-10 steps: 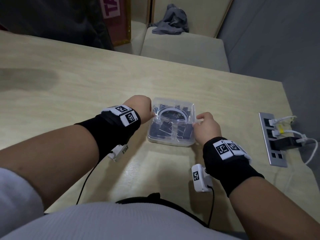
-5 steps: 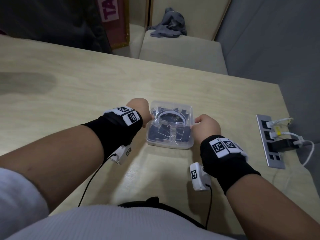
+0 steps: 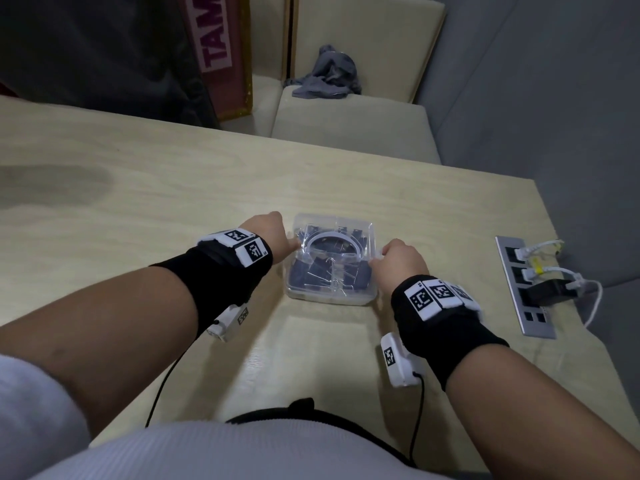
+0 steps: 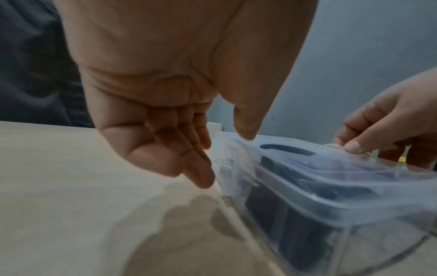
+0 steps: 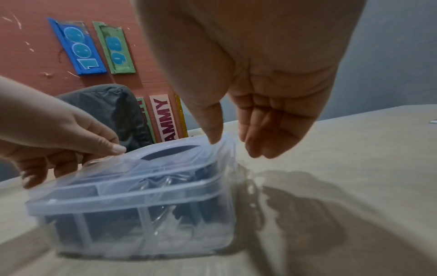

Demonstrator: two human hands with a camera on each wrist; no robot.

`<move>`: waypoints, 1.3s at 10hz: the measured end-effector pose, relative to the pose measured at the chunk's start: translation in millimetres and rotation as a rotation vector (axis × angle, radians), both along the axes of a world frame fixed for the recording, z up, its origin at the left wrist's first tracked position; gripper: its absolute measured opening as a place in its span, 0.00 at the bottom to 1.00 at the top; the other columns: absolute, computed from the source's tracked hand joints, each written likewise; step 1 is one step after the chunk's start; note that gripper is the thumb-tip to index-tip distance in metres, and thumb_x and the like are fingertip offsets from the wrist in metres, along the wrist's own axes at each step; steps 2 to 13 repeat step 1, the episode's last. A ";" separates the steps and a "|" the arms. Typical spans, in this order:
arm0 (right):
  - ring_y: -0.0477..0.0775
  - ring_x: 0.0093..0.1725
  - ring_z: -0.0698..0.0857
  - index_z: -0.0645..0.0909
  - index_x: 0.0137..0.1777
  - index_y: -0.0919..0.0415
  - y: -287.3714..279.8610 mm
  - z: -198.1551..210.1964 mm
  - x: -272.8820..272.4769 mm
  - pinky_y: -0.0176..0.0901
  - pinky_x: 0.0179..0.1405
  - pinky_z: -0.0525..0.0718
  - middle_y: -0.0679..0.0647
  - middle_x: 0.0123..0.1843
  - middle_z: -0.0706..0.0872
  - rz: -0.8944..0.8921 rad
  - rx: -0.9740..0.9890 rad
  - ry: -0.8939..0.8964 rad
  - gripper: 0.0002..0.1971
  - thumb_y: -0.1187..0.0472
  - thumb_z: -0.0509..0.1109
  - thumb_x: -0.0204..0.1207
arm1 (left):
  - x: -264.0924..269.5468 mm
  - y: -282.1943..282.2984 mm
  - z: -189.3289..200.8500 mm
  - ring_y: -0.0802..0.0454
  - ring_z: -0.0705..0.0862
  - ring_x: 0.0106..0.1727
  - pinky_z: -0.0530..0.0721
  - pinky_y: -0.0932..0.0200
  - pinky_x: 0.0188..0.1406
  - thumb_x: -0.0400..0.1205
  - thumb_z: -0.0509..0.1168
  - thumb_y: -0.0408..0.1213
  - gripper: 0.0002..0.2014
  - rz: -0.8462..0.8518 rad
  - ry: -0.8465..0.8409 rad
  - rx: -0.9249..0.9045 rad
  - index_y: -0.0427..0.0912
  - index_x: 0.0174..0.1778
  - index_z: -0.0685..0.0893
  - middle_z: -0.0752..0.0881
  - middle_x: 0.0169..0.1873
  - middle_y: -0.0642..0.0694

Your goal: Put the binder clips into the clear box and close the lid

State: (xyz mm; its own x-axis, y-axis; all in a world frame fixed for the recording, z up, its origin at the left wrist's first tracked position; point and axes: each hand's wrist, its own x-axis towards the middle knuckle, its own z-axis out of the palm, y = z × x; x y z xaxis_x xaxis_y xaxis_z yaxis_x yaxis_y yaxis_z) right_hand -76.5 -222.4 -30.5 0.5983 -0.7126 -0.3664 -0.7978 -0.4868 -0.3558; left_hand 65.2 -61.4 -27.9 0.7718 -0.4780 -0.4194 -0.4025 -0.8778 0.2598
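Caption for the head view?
Left hand and right hand pinch the lid down onto the clear box of binder clips.

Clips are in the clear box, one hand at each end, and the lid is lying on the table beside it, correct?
Not quite. The lid is not on the table: it sits on top of the clear box, a thumb on each end, as the right wrist view shows. The binder clips are inside, with the left hand and right hand at its ends.
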 end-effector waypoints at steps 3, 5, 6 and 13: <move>0.60 0.55 0.81 0.73 0.68 0.61 -1.2 11.1 -11.8 0.44 0.46 0.74 0.61 0.65 0.80 0.027 0.037 -0.049 0.21 0.52 0.65 0.80 | -6.8 17.9 -2.2 0.41 0.82 0.47 0.78 0.51 0.43 0.82 0.59 0.58 0.26 0.093 0.016 -0.049 0.36 0.61 0.76 0.86 0.52 0.38; 0.60 0.55 0.81 0.73 0.68 0.61 -1.2 11.1 -11.8 0.44 0.46 0.74 0.61 0.65 0.80 0.027 0.037 -0.049 0.21 0.52 0.65 0.80 | -6.8 17.9 -2.2 0.41 0.82 0.47 0.78 0.51 0.43 0.82 0.59 0.58 0.26 0.093 0.016 -0.049 0.36 0.61 0.76 0.86 0.52 0.38; 0.60 0.55 0.81 0.73 0.68 0.61 -1.2 11.1 -11.8 0.44 0.46 0.74 0.61 0.65 0.80 0.027 0.037 -0.049 0.21 0.52 0.65 0.80 | -6.8 17.9 -2.2 0.41 0.82 0.47 0.78 0.51 0.43 0.82 0.59 0.58 0.26 0.093 0.016 -0.049 0.36 0.61 0.76 0.86 0.52 0.38; 0.60 0.55 0.81 0.73 0.68 0.61 -1.2 11.1 -11.8 0.44 0.46 0.74 0.61 0.65 0.80 0.027 0.037 -0.049 0.21 0.52 0.65 0.80 | -6.8 17.9 -2.2 0.41 0.82 0.47 0.78 0.51 0.43 0.82 0.59 0.58 0.26 0.093 0.016 -0.049 0.36 0.61 0.76 0.86 0.52 0.38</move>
